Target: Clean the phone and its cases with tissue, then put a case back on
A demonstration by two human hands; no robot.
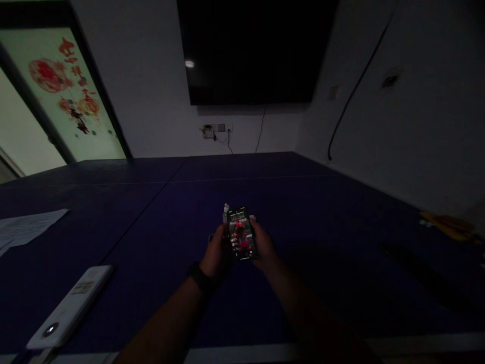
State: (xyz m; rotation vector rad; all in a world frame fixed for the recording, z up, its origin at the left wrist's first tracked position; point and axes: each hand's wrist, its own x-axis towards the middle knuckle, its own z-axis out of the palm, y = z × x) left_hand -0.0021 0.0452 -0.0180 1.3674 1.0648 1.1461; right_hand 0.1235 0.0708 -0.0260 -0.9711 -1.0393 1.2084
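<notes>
A smartphone point(242, 235) with its screen lit is held upright in front of me, showing a clock and a red picture. My left hand point(215, 253) grips its left edge, with the thumb along the side. On the opposite edge my right hand point(264, 246) is closed round the phone. Most of the fingers are hidden behind it. Just beyond the phone's upper left stands a small clear bottle point(226, 212) with a white top, partly covered by the phone and hand. A dark watch point(200, 277) is on my left wrist.
The dark blue table point(182, 212) reaches to the far wall. A white power bank point(71, 308) with a cable lies at the near left, printed papers point(32, 227) beyond it. At right are a long dark object point(420, 270) and a yellow item point(450, 226). A large screen point(257, 50) hangs ahead.
</notes>
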